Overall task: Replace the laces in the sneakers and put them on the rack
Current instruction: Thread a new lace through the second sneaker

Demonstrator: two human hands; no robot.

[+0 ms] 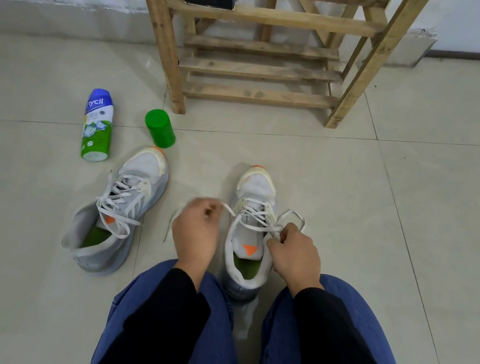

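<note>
The left hand [196, 228] is pinching one end of the white lace [254, 215] in curled fingers and, being blurred, seems to be tugging it sideways. The right hand [296, 256] is pinching the other end by the top eyelets of the sneaker [259, 185], which is standing on the floor [382, 239] between the knees, well apart from the rack [257, 95]. Nothing is steadying the shoe, so an uneven tug is risking one short end or a tipped sneaker.
</note>
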